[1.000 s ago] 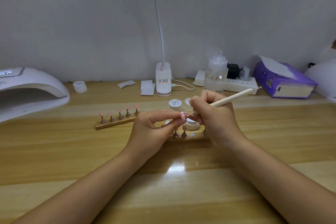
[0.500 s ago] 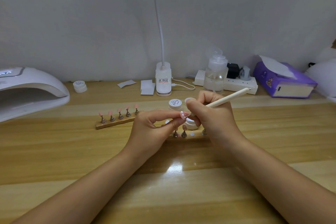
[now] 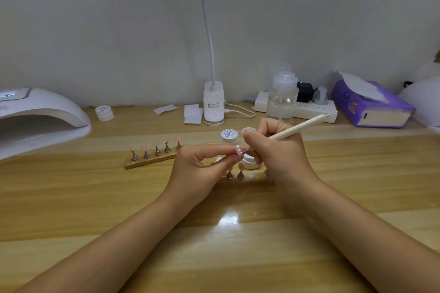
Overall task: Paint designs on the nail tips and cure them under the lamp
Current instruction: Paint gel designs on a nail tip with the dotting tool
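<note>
While the design is being applied: one pink nail tip (image 3: 238,149) is held off its stand, above the tabletop (image 3: 95,197), between the two hands.
Left hand (image 3: 202,169): curled, with the nail tip pinched between thumb and forefinger, its painted face turned toward the other hand.
Right hand (image 3: 278,150): closed round a cream dotting pen (image 3: 297,129) in a writing grip.
Key relation: the pen's long axis is laid from upper right, far from the person, down to lower left; its fine metal point is brought right up to the nail tip from the right side. Whether point and surface are actually touching cannot be told at this size.
Nearer hand: the right hand is placed directly over the open white gel pot (image 3: 251,162), so any reload is judged to need only a short dip downward.
Other tips: five pink ones are stood on the far wooden holder (image 3: 152,160); the near holder (image 3: 250,177) is partly hidden by the hands.
Curing lamp (image 3: 40,119): set at the far left of the tabletop, well apart from the work, nearer the left hand.
Stage, as judged: painting under way, curing not yet begun.
</note>
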Tool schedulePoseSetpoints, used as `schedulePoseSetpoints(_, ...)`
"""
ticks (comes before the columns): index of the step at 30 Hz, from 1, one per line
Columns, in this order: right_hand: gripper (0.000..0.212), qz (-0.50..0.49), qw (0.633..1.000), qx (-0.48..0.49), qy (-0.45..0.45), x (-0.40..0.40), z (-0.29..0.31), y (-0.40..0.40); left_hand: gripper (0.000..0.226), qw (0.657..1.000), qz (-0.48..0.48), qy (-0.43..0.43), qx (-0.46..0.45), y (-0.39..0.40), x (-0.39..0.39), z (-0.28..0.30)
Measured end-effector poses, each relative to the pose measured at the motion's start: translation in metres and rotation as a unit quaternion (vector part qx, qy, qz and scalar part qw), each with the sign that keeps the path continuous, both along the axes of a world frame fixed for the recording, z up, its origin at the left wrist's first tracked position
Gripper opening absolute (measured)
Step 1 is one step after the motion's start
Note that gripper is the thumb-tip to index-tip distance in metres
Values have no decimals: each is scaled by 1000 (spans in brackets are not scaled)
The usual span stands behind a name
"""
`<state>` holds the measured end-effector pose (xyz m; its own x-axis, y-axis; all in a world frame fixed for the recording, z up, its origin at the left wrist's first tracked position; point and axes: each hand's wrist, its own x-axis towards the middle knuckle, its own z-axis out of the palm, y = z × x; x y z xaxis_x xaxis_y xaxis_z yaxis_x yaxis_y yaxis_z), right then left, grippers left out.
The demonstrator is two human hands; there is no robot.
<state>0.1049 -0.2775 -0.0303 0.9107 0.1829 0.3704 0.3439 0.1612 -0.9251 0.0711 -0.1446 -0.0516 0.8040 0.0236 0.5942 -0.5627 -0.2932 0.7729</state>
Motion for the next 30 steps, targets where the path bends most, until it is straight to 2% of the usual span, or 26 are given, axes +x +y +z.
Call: schedulePoseSetpoints(30, 41, 1, 1000, 5, 0, -1, 0, 0, 26, 1000, -6, -7, 2, 2, 3, -3)
